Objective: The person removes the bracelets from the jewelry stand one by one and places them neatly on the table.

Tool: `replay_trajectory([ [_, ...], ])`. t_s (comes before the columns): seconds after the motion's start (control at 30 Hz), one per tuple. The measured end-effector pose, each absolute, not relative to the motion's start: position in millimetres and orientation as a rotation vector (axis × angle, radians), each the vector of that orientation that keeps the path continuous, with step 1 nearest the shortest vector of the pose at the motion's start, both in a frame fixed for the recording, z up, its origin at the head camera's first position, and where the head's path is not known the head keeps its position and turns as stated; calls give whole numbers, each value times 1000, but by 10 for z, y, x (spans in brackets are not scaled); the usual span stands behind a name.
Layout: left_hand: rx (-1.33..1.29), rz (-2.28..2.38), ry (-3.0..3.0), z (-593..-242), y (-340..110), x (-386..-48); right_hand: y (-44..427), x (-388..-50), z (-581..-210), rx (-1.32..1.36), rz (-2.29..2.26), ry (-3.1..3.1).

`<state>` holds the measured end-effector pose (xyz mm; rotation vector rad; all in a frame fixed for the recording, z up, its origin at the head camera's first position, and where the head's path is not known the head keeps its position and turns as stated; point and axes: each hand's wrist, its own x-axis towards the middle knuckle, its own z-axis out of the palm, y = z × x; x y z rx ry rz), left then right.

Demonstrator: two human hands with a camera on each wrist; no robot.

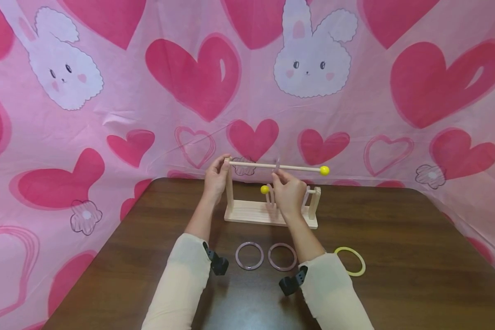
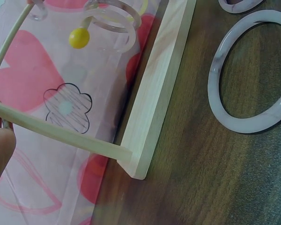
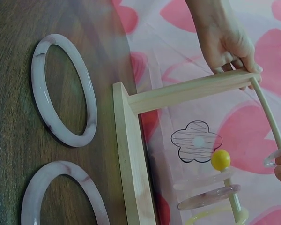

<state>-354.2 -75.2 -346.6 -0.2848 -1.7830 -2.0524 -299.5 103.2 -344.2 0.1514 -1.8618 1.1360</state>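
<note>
A wooden bangle stand (image 1: 251, 213) has a tall post on the left and a short post on the right, each bearing a rod with a yellow ball at its end. My left hand (image 1: 216, 182) grips the top of the tall post. With thumb and fingers, my right hand (image 1: 289, 195) pinches a translucent bangle (image 1: 277, 162) at the middle of the upper rod (image 1: 297, 167); it appears to encircle the rod. On the lower rod hang a pale bangle (image 3: 203, 179), a purple-streaked bangle (image 3: 208, 197) and a yellow one (image 3: 208, 213), partly hidden behind my right hand in the head view.
Two pale purple bangles (image 1: 249, 255) (image 1: 282, 256) lie flat on the brown table (image 1: 148, 275) in front of the stand, between my forearms. A yellow bangle (image 1: 356, 262) lies right of my right forearm. Behind the table hangs a pink cloth (image 1: 169, 101) with hearts and rabbits.
</note>
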Motion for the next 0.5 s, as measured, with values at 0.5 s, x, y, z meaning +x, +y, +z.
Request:
replay_trajectory([
  [0.5, -256, -2082, -1791, -3459, -751, -3541, 1151, -2981, -3484, 85, 1189, -1858],
])
